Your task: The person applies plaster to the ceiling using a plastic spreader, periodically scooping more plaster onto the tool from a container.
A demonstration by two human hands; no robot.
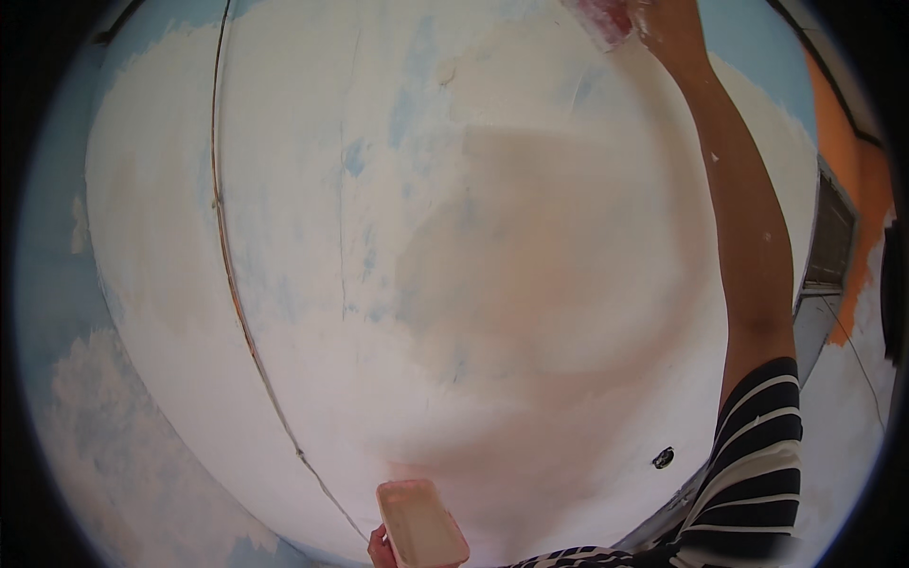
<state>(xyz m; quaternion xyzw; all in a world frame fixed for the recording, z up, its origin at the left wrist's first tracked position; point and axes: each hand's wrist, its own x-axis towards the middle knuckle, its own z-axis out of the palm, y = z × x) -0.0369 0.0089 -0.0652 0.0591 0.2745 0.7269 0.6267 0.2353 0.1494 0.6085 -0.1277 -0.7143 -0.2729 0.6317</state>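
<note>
My right hand (pixel 660 26) is raised at the top of the view, arm stretched up along the right side. Its fingers are closed at the edge of a flat pinkish-red piece (pixel 603 21) smeared with white, held against the wall; the top edge cuts it off, so its exact kind does not show. Low in the middle, my left hand (pixel 381 549) grips the side of a pink rectangular tub (pixel 405 486) with a pale inside. Before me stands a wall (pixel 559 256) coated in whitish filler, with light blue paint showing through in patches.
A thin cable (pixel 223 237) runs down the wall on the left, bending toward the tub. Low on the right is a small dark round opening (pixel 663 458). Beyond the arm, an orange wall section (pixel 857 180) borders a dark framed opening (pixel 831 232).
</note>
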